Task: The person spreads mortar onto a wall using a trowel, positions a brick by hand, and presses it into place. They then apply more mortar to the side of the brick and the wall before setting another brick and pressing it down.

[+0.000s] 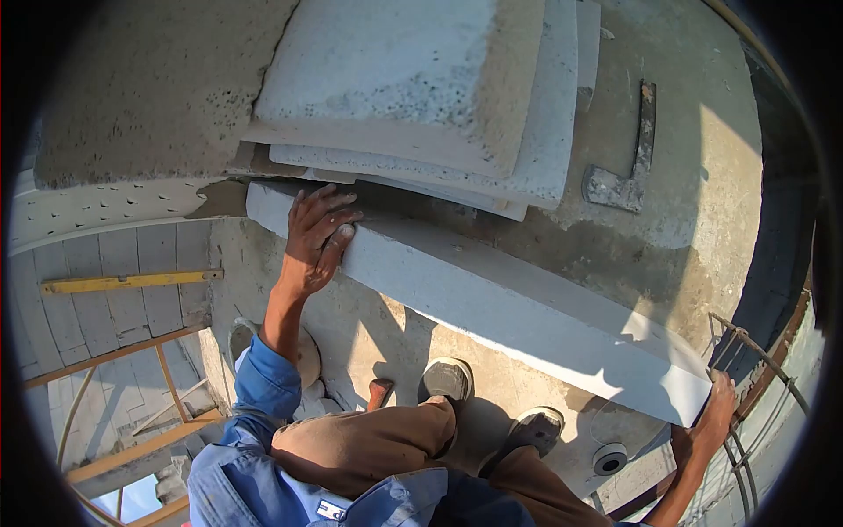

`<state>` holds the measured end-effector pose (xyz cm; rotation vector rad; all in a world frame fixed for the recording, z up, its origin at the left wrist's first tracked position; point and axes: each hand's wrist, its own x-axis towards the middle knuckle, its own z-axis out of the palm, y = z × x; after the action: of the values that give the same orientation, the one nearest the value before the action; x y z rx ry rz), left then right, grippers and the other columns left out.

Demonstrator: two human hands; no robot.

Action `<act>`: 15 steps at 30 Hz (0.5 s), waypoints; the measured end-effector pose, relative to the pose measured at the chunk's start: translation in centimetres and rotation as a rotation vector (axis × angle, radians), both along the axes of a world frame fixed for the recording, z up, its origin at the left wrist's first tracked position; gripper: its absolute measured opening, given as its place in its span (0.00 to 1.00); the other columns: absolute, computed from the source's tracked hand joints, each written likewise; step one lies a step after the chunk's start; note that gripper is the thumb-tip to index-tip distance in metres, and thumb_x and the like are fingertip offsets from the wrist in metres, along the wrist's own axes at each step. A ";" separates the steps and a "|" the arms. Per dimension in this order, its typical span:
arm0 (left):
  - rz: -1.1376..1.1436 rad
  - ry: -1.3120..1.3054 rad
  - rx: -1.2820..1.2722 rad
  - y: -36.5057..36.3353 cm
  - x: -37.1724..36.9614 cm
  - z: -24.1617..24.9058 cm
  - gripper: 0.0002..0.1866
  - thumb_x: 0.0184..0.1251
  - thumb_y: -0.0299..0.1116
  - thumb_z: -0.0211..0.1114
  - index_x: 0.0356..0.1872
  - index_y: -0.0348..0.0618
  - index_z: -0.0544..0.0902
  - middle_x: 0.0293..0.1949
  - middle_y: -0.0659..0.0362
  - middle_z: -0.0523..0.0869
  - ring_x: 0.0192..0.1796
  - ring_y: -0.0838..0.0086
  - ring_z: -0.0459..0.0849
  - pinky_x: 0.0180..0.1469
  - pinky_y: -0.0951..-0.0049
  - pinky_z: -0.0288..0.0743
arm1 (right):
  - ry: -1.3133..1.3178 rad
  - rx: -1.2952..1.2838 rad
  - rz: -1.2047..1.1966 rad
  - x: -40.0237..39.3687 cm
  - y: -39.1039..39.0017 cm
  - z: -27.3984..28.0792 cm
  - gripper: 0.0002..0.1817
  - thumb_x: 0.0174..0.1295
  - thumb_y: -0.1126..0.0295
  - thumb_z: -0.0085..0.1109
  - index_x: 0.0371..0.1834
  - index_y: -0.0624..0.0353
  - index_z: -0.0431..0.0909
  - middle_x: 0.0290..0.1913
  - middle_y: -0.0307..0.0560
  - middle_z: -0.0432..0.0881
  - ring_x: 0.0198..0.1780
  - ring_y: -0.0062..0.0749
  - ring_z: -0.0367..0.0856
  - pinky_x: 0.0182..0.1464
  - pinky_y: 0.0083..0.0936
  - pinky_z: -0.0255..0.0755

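Note:
A long white lightweight-concrete block (492, 307) runs diagonally from the wall at left down to the right, with both my hands on it. My left hand (318, 235) is clamped over its edge near the left end, the fingers on top and the thumb alongside. At the far right end, my right hand (709, 422) is wrapped round the corner; some of its fingers are hidden behind the block. Just beyond the block lies a stack of white slabs (395, 97). An L-shaped, mortar-stained metal tool (634, 167) rests on the concrete surface to the right of that stack.
A yellow spirit level (132, 281) lies at left. Beside my left forearm stands a bucket (309, 358), partly hidden. A red-brown handle (379, 393) and a dark round roll (609, 458) are near my shoes. Steel bars (764, 360) stick up past the right edge.

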<state>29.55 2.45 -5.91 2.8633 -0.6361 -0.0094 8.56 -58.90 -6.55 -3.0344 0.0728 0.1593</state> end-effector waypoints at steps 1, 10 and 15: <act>0.003 0.011 0.004 0.0 -0.1 -0.1 0.12 0.70 0.31 0.63 0.52 0.47 0.88 0.64 0.57 0.83 0.75 0.55 0.71 0.81 0.43 0.48 | 0.004 0.008 -0.004 0.0 0.1 0.0 0.45 0.43 0.69 0.75 0.70 0.62 0.68 0.64 0.60 0.75 0.69 0.62 0.71 0.78 0.50 0.58; -0.002 0.017 -0.044 -0.2 0.3 -0.5 0.11 0.74 0.31 0.58 0.49 0.46 0.88 0.57 0.60 0.88 0.74 0.59 0.73 0.82 0.44 0.42 | -0.004 0.058 -0.058 0.1 0.6 0.1 0.46 0.41 0.72 0.75 0.70 0.62 0.69 0.65 0.60 0.75 0.69 0.60 0.71 0.77 0.49 0.59; 0.005 0.024 -0.035 -0.5 0.4 -0.3 0.11 0.76 0.31 0.56 0.47 0.45 0.88 0.58 0.60 0.88 0.74 0.58 0.73 0.82 0.44 0.42 | 0.005 0.019 -0.034 0.1 0.3 0.1 0.47 0.38 0.76 0.75 0.69 0.61 0.69 0.65 0.59 0.76 0.69 0.60 0.71 0.76 0.48 0.61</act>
<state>29.93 1.97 -6.16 2.8267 -0.6181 -0.0313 8.63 -58.64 -6.44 -3.0122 0.1219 0.1638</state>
